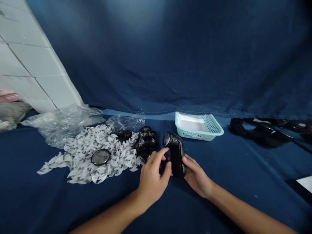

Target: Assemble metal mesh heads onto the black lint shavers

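A black handheld device (177, 157) with a bent neck and a round, shiny head stands roughly upright in front of me. My right hand (198, 177) grips its handle from the right side, the thumb along the edge and other fingertips showing behind. Just left of the device is my left hand (154, 177), its index finger and thumb apart and close to the handle. Nothing shows between them; its other fingers are partly hidden. Beyond my left hand sits a cluster of black rounded parts (146, 141) with a patterned surface.
A pile of white and grey crescent-shaped pieces (84, 162) spreads to the left, with a round dark-rimmed disc (100, 157) on top. Crumpled clear plastic (70, 122) lies behind it. A light-blue basket (197, 134) stands at the back; black items (262, 131) lie far right.
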### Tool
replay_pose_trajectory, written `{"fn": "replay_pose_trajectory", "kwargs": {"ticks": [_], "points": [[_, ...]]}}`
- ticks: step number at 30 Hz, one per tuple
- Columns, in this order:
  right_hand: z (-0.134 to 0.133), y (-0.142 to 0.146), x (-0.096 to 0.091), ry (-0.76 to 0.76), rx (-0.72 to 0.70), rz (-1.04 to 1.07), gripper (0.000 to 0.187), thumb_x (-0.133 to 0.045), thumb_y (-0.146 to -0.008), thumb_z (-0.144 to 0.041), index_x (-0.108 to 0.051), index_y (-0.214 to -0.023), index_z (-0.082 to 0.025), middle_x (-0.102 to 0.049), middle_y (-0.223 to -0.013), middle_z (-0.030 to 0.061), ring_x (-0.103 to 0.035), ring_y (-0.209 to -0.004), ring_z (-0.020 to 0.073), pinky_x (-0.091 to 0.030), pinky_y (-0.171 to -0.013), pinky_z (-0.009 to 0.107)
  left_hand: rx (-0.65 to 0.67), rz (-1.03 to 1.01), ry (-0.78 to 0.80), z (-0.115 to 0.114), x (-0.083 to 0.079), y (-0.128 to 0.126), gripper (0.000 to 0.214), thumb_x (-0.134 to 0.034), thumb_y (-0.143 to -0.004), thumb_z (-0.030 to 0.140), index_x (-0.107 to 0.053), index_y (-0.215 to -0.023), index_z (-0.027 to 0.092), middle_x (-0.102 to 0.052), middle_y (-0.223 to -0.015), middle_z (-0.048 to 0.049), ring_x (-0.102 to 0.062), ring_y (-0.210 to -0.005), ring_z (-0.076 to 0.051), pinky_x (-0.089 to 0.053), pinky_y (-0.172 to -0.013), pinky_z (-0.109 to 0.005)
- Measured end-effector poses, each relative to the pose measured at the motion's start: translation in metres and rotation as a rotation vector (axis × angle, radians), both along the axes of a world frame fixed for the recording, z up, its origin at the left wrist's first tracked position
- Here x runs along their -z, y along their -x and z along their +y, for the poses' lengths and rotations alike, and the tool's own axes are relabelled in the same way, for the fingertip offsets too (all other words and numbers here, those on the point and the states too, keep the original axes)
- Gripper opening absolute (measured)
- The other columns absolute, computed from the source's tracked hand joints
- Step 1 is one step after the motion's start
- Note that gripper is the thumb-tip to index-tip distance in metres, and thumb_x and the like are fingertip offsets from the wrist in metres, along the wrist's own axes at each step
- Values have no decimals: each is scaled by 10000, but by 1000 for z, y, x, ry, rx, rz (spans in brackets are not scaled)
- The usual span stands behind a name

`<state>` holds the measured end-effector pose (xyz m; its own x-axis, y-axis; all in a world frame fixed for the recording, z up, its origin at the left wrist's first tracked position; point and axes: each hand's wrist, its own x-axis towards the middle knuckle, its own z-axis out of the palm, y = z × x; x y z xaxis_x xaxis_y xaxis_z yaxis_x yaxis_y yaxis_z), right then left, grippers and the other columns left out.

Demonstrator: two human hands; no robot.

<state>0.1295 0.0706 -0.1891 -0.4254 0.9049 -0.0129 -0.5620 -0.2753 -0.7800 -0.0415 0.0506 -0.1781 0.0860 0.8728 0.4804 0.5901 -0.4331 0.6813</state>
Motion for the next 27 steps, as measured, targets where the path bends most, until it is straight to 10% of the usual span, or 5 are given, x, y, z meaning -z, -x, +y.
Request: {"fn": "replay_pose_trajectory", "kwargs": {"ticks": [27], "points": [[-2, 0, 4, -17, -1, -13, 237, -638, -898, -315, -658, -1107, -206, -698, -1029, 57, -626, -942, 226, -485, -863, 368, 61, -110, 94, -2, 4, -2, 448, -475, -932, 242, -345, -1360, 272, -589, -861, 5, -566, -577, -109, -485, -565, -259]]}}
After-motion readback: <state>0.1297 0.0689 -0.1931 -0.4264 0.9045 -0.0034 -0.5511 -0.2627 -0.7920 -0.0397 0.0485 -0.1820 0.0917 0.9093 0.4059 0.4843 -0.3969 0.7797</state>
